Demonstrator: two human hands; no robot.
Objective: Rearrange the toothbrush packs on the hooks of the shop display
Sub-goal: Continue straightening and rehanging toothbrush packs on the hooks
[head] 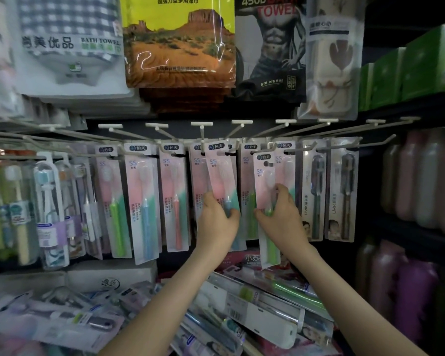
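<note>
- These flat pink-and-teal card-backed toothbrush packs look feather-light and a bit springy, I'd say; the clear blister over the brush is likely slick, so the card edges are the better place to take hold, low down where it swings least.
- The hang hole at the top of each card is probably the weak spot. Tugging sideways off a hook could tear it, so I'd reckon sliding it straight along the wire is the safe way.
- The left hand (216, 219) is pinching the lower part of a tilted pink-and-teal pack with a blue-handled brush (222, 181), fingers curled round its right edge. Its top sits up by the white wire hooks (202, 132) in the middle of the row; whether it is threaded on one, I cannot tell.
- The right hand (280, 214) grips a second pack of the same design with a green-handled brush (266, 209), thumb at the left edge and fingers over the front. It sits lower than its neighbours, and its hang hole looks clear of any hook.
- Each card fades from pale pink to teal, with a dark round logo on top and "SS" printed beneath.
- Same-brand packs hang on either side, grey packs with dark brushes (329, 191) to the right, and loose boxed goods (254, 312) lie heaped on the shelf below.
</note>
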